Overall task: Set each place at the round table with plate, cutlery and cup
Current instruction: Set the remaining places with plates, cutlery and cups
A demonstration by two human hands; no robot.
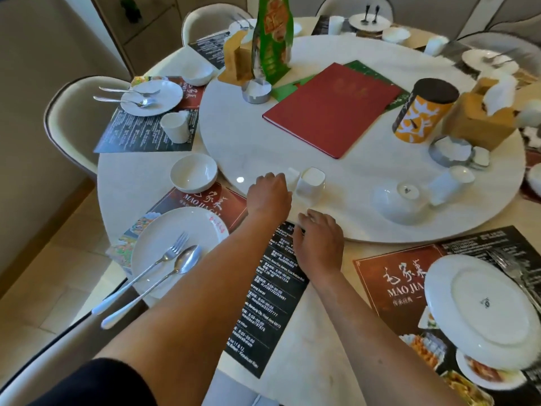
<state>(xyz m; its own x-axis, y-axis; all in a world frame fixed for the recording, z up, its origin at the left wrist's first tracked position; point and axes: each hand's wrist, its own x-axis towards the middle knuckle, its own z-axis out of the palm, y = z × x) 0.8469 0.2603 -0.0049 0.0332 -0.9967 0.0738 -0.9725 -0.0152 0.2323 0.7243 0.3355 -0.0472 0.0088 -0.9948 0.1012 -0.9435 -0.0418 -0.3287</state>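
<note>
Your left hand (269,194) reaches with curled fingers for the small white square cup (311,183) on the round white turning tabletop (366,177), your right hand (319,241) rests open, and the near white plate (175,247) has fork and spoon but no cup yet.

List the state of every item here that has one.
Left hand: reaching a cup, grip hidden.
Right hand: fingers curled, resting on placemat.
Cup: upright, on turntable.
Near plate: face up, fork and spoon on it.
Right plate: upside down.
Red menu: closed.
</note>
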